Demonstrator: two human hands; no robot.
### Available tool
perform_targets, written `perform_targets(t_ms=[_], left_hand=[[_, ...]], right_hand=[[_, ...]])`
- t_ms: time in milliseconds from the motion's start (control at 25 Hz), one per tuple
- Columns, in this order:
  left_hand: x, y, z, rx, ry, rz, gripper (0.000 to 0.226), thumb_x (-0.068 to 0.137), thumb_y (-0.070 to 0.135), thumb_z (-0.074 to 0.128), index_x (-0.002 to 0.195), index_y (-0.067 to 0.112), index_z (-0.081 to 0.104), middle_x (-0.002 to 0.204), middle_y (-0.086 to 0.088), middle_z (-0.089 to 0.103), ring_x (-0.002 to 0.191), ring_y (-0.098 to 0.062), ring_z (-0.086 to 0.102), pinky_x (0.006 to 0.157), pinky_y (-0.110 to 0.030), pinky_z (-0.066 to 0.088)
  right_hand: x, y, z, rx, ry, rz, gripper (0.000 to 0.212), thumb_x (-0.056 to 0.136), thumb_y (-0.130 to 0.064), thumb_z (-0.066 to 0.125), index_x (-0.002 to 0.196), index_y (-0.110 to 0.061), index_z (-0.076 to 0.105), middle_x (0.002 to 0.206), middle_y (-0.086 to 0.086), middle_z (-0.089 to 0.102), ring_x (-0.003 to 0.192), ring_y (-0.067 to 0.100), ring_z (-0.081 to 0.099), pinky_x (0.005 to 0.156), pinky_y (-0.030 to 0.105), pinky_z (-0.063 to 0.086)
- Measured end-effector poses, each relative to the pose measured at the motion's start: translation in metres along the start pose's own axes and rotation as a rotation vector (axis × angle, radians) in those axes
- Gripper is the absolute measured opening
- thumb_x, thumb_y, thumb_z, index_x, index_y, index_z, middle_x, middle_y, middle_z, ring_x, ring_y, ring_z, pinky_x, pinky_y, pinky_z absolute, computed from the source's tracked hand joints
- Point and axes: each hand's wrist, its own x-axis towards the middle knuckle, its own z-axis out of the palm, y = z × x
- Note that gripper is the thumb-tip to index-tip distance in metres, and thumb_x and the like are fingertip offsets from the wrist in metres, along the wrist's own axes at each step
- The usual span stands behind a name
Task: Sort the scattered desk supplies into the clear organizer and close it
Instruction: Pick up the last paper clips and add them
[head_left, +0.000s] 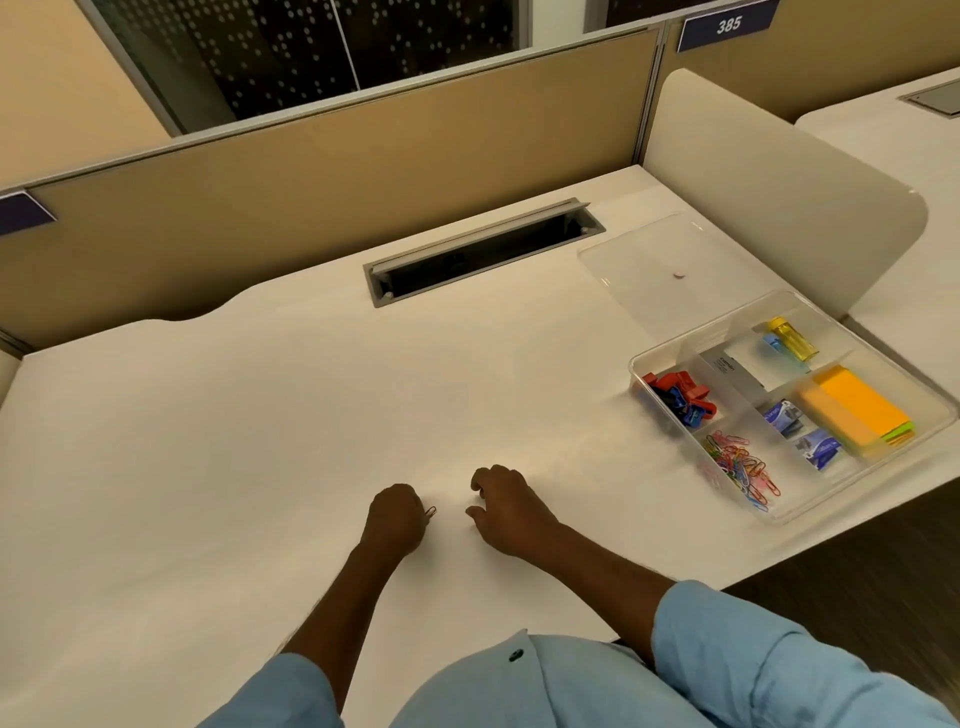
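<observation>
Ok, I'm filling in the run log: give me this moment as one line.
left hand: pinches paper clip | right hand: loosely curled, empty | organizer: open, partly filled | lid: off, behind organizer

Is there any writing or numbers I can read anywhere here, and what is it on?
"385": white digits on the blue sign atop the partition.
White box in the clear organizer: print too blurred to read.
Small blue boxes beside it: print too small to read.
</observation>
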Motion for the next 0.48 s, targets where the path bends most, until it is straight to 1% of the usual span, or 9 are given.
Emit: perform_targets(t_ms=[40,80,160,200,240,320,360,400,480], left_hand=[[-0.001,0.005,-0.001,-0.046,0.011,0.014,0.021,0.089,0.013,0.056,0.069,0.016,0.05,0.099,-0.014,0.066,0.096,-0.028,0.06,0.079,-0.031,0.044],[0.0,0.01,-0.002,-0.132,0.026,0.024,0.025,0.086,0.007,0.056,0.064,0.017,0.049,0.095,-0.013,0.068,0.088,-0.026,0.061,0.075,-0.031,0.045],[0.001,0.026,-0.006,-0.363,0.026,0.035,0.026,0.082,-0.001,0.058,0.063,0.015,0.055,0.079,-0.01,0.068,0.07,-0.022,0.06,0.069,-0.033,0.05],[0.001,0.035,-0.009,-0.441,0.015,0.055,0.024,0.082,-0.001,0.06,0.063,0.014,0.058,0.072,-0.007,0.067,0.064,-0.02,0.06,0.067,-0.033,0.052],[0.001,0.044,-0.012,-0.49,0.012,0.087,0.022,0.081,0.0,0.063,0.065,0.013,0.06,0.068,-0.005,0.066,0.059,-0.017,0.06,0.063,-0.03,0.053],[0.001,0.061,-0.019,-0.57,0.027,0.142,0.012,0.079,0.004,0.068,0.069,0.009,0.064,0.065,-0.003,0.066,0.056,-0.014,0.061,0.057,-0.021,0.051],[0.003,0.07,-0.021,-0.608,0.035,0.162,0.009,0.078,0.006,0.07,0.071,0.007,0.065,0.065,-0.003,0.066,0.056,-0.015,0.062,0.057,-0.022,0.051],[0.005,0.078,-0.022,-0.637,0.041,0.18,0.007,0.078,0.006,0.07,0.072,0.005,0.066,0.066,-0.004,0.067,0.056,-0.017,0.062,0.06,-0.026,0.052],[0.006,0.099,-0.022,-0.66,0.051,0.22,0.006,0.077,0.006,0.07,0.074,0.004,0.066,0.067,-0.005,0.068,0.057,-0.018,0.062,0.064,-0.031,0.052]], right_hand=[[0.001,-0.001,-0.002,0.024,0.006,0.001,0.033,0.09,-0.027,0.057,0.119,-0.014,0.05,0.116,0.007,0.055,0.11,0.026,0.051,0.091,0.036,0.045],[0.001,-0.001,-0.006,0.055,0.009,0.004,0.035,0.09,-0.027,0.057,0.123,-0.015,0.049,0.117,0.008,0.056,0.11,0.025,0.052,0.09,0.035,0.046],[0.0,-0.004,-0.017,0.128,0.022,0.003,0.035,0.091,-0.022,0.056,0.126,-0.016,0.052,0.115,0.009,0.059,0.105,0.024,0.057,0.088,0.032,0.046],[-0.001,-0.005,-0.024,0.167,0.044,-0.009,0.03,0.092,-0.018,0.055,0.121,-0.015,0.057,0.111,0.009,0.063,0.099,0.023,0.06,0.085,0.031,0.048],[-0.002,-0.005,-0.032,0.202,0.073,-0.022,0.023,0.092,-0.013,0.053,0.112,-0.012,0.063,0.103,0.009,0.066,0.092,0.023,0.062,0.082,0.033,0.051],[-0.003,-0.002,-0.051,0.26,0.147,-0.038,0.019,0.09,-0.006,0.05,0.097,-0.007,0.068,0.092,0.01,0.07,0.083,0.022,0.064,0.078,0.037,0.053],[-0.003,0.0,-0.061,0.292,0.168,-0.029,0.02,0.09,-0.005,0.05,0.096,-0.007,0.069,0.093,0.009,0.071,0.083,0.022,0.066,0.079,0.035,0.053],[-0.004,0.004,-0.073,0.335,0.168,-0.007,0.02,0.091,-0.006,0.05,0.099,-0.008,0.069,0.095,0.007,0.071,0.085,0.02,0.067,0.08,0.032,0.054],[-0.007,0.014,-0.092,0.43,0.148,0.047,0.02,0.091,-0.013,0.053,0.104,-0.011,0.068,0.099,0.004,0.071,0.088,0.016,0.067,0.082,0.027,0.054]])
